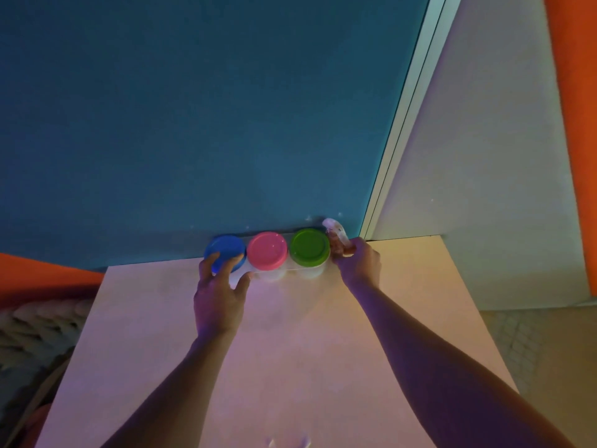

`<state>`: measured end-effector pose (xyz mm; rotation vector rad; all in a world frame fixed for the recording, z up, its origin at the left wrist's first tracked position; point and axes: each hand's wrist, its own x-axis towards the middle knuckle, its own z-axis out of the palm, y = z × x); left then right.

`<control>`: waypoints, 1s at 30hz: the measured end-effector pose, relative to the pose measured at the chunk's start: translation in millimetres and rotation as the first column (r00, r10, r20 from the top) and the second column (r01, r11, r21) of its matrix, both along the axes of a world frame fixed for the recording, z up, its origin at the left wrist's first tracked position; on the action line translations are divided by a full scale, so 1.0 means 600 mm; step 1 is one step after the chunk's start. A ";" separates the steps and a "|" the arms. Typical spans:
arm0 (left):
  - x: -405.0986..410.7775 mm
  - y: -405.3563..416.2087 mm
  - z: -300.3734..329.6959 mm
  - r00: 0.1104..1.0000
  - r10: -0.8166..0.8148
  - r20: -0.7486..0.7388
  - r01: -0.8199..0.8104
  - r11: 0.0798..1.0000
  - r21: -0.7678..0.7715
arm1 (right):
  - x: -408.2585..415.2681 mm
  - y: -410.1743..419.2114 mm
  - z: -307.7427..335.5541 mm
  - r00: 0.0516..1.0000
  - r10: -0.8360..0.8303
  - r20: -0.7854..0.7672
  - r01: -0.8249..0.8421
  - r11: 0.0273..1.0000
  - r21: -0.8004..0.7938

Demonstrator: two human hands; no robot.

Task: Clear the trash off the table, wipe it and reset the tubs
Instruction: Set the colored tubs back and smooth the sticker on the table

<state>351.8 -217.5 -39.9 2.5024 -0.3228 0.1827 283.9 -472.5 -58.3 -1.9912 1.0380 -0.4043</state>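
Three white tubs stand in a row at the far edge of the pale table [290, 344], against the blue wall: one with a blue lid [227, 248], one with a pink lid [267, 250], one with a green lid [309, 247]. My left hand [219, 295] grips the blue-lidded tub, fingers curled over its lid and thumb on its side. My right hand [358, 263] holds a crumpled brownish wrapper [337, 237] just right of the green-lidded tub.
A blue wall [193, 124] rises right behind the tubs. A white door frame [403, 130] and grey wall stand to the right. A chunky knit blanket [32, 331] lies left of the table. A small pale scrap [287, 442] lies at the near edge.
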 end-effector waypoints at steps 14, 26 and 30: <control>0.000 0.001 -0.008 1.000 0.006 0.017 -0.006 1.000 -0.001 | -0.008 0.002 -0.013 0.997 -0.045 0.055 0.045 0.999 0.017; 0.005 0.004 -0.018 1.000 -0.009 0.028 0.008 1.000 0.023 | -0.007 -0.007 -0.024 0.998 0.031 0.063 -0.034 0.998 0.043; 0.002 0.007 -0.007 0.999 -0.039 -0.017 0.040 0.997 0.062 | -0.031 -0.006 -0.011 1.000 0.025 0.019 -0.027 0.994 0.109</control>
